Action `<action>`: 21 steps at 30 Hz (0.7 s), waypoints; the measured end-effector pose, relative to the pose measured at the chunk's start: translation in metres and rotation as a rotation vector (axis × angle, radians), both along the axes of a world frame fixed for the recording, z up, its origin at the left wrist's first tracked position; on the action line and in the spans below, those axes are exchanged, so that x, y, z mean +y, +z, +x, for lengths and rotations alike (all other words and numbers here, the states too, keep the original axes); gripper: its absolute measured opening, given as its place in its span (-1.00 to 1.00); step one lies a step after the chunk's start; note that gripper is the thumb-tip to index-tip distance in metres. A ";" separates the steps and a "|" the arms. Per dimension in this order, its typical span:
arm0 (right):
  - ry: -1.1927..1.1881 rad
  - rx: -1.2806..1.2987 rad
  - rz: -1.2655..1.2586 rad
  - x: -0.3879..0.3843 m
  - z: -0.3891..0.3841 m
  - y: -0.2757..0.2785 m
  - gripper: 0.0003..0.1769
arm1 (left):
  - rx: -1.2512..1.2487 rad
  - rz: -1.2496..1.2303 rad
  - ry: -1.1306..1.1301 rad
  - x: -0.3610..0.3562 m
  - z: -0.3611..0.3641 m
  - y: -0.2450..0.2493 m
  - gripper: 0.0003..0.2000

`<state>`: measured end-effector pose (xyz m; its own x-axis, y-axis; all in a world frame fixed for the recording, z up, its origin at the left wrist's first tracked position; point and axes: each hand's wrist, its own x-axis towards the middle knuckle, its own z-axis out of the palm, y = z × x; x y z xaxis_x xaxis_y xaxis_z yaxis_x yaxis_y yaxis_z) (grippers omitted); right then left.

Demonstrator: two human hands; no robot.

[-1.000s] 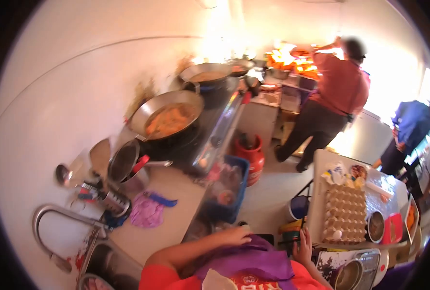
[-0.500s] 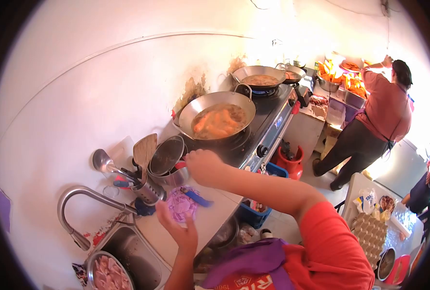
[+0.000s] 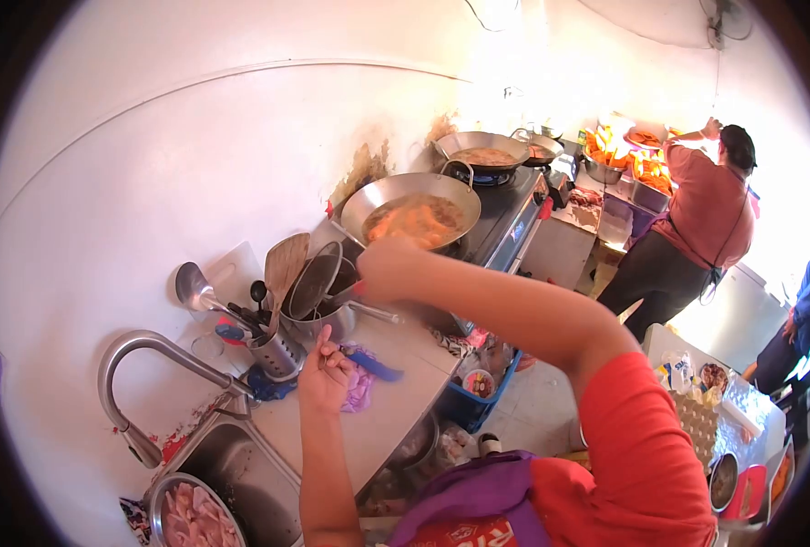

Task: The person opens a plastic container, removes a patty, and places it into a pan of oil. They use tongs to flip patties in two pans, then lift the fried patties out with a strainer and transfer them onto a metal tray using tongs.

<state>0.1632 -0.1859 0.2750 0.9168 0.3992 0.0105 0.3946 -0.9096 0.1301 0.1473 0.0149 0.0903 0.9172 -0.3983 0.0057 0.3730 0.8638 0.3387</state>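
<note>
My right hand [image 3: 385, 270] is closed above the counter, in front of the near wok. A red handle end [image 3: 348, 293] shows at its underside, but whether the fingers grip it is hidden. Just left of it stands a metal pot [image 3: 330, 326] with a round mesh strainer [image 3: 315, 284] tilted in it. My left hand [image 3: 325, 378] is raised over the counter with fingers curled in; what they hold, if anything, is too small to make out. Beside it lie a purple plastic bag [image 3: 358, 390] and a blue strip-like object [image 3: 374, 365].
A near wok [image 3: 359, 202] holds orange food in oil on the stove [image 3: 505, 219]. Utensils stand in a metal holder [image 3: 279, 356] by the faucet [image 3: 118, 365]. A bowl of raw meat [image 3: 195, 515] sits at the sink [image 3: 268, 456]. A co-worker [image 3: 710, 205] stands at the back right.
My left hand has moved up and left toward the pot, and its spread fingers have curled. My right hand has risen slightly and moved right, with the red handle end now higher.
</note>
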 end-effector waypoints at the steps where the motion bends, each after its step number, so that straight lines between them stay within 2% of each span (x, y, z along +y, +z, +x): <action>1: -0.033 -0.008 0.000 -0.010 -0.019 0.014 -0.61 | 0.001 -0.027 -0.007 0.003 0.001 0.000 -0.71; 5: -0.075 0.003 0.058 -0.044 -0.043 0.000 -0.59 | -0.064 -0.093 0.008 0.001 -0.005 0.014 -0.69; 12: -0.183 -0.147 0.314 -0.071 -0.082 -0.020 -0.61 | -0.064 0.042 0.036 -0.003 -0.026 0.013 -0.71; 13: -0.220 -0.103 0.312 -0.075 -0.088 -0.015 -0.59 | -0.076 0.065 0.053 -0.004 -0.034 0.017 -0.72; 16: -0.183 -0.183 0.371 -0.099 -0.100 -0.010 -0.56 | -0.097 0.120 0.100 -0.004 -0.051 0.029 -0.73; 19: -0.237 -0.360 0.426 -0.125 -0.113 0.013 -0.55 | -0.110 0.121 0.111 -0.002 -0.056 0.028 -0.73; 21: -0.411 -0.392 0.388 -0.150 -0.108 0.040 -0.53 | -0.102 0.152 0.148 -0.009 -0.062 0.028 -0.73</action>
<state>0.0550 -0.3358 0.3146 0.8922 -0.0800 0.4444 -0.0023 -0.9850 -0.1727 0.0854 0.0061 0.1180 0.9634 -0.2630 0.0517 0.2033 0.8427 0.4986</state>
